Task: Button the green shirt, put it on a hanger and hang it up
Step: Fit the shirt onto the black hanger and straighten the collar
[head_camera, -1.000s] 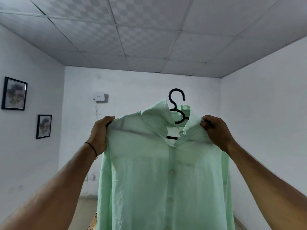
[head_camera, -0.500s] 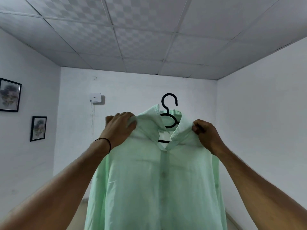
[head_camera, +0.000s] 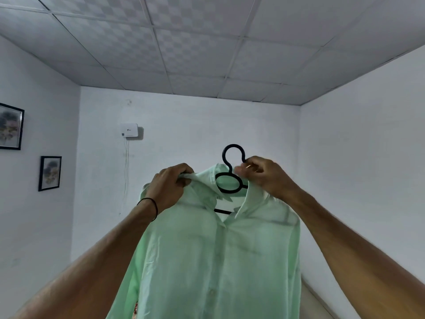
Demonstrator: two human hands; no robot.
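Shirt: the green shirt hangs centre frame, placket apparently buttoned, shoulders draped over the black hanger.
Left hand: clutching the collar fold, left of the hook.
Right hand: pinching the hanger by its hook.
Remaining: hanging it up; no rail in view.

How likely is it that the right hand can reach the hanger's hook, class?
Probably yes: the right hand is beside the hook, which stands bare above the shirt collar, with nothing between. What its curled fingers hold is unclear.
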